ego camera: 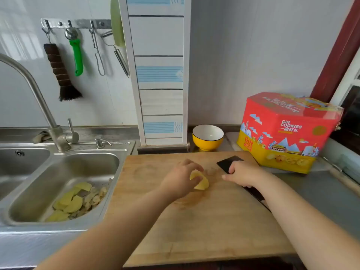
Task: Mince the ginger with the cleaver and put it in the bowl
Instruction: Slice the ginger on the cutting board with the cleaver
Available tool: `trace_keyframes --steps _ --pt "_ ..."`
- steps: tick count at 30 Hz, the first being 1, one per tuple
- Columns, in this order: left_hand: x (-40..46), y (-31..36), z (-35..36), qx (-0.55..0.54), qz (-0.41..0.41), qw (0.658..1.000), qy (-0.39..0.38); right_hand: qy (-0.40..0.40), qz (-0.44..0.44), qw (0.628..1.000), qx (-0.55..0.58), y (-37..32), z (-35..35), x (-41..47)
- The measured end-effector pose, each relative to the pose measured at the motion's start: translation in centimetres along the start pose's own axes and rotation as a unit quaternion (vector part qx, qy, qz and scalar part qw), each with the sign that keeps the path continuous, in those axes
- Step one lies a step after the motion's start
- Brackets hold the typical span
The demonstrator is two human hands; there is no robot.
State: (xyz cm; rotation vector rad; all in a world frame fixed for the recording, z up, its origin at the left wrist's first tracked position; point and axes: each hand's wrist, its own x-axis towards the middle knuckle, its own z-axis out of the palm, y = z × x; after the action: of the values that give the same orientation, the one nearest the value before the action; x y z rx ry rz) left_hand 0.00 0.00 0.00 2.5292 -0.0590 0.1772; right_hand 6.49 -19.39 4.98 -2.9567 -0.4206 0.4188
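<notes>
Left grip [180, 179] curled round the ginger [201, 183], holding it on the cutting board [194, 227] a little back of the middle; right grip [243, 173] lying over the cleaver [228, 162] near the board's right edge, fingers seemingly bent round the handle, though hard to tell for sure. Yellow bowl [207, 137] past the board's far edge, on the bench. Peelings in the sink [109, 162] off the left edge. Likely firm and light, that ginger, damp and slippery on the cut face; best pinned flat side down, fingertips tucked back. Mince probably sticky, so easiest carried on the flat of the blade
</notes>
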Motion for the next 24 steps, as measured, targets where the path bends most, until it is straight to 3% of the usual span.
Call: trace_keyframes --steps 4,10,16,24 --pt "-0.1 -0.2 1.3 0.076 0.018 0.997 -0.025 -0.007 0.029 1.0 -0.005 1.3 1.4 -0.6" --pt "0.3 -0.7 2.1 0.056 0.025 0.998 0.0 0.044 0.135 0.988 -0.066 3.4 2.9 -2.2" --pt "-0.3 -0.6 2.1 0.055 0.032 0.998 -0.014 0.048 0.188 0.981 0.002 5.5 4.8 -3.1" --pt "-2.7 -0.7 3.1 0.03 0.052 0.998 0.029 0.134 0.238 0.96 0.056 6.1 7.0 -4.2"
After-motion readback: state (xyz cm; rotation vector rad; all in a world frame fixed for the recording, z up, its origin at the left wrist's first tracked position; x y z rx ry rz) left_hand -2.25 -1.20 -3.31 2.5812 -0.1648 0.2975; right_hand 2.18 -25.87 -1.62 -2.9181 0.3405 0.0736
